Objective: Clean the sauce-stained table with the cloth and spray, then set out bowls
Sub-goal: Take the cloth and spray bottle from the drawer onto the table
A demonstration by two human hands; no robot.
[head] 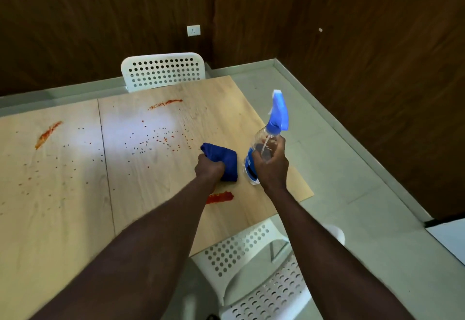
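We see a dim room: the wood-panelled wall (pixel 352 18) beyond the hands lies in deep shade. Two soft pale patches of glare wash the table (pixel 120 131) left of the left hand (pixel 210 168). Our forearms (pixel 151 244) smear with blur toward the near edge. Right of the right hand (pixel 270 166), the wide lens bends the floor (pixel 339 168) lines.

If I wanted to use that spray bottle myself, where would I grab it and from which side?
Take the spray bottle by its narrow neck, just under the blue trigger head, coming from the near side. It tilts away from the person, head farthest out, so a finger likely reaches the trigger there. The right hand now grips lower, round the clear body.
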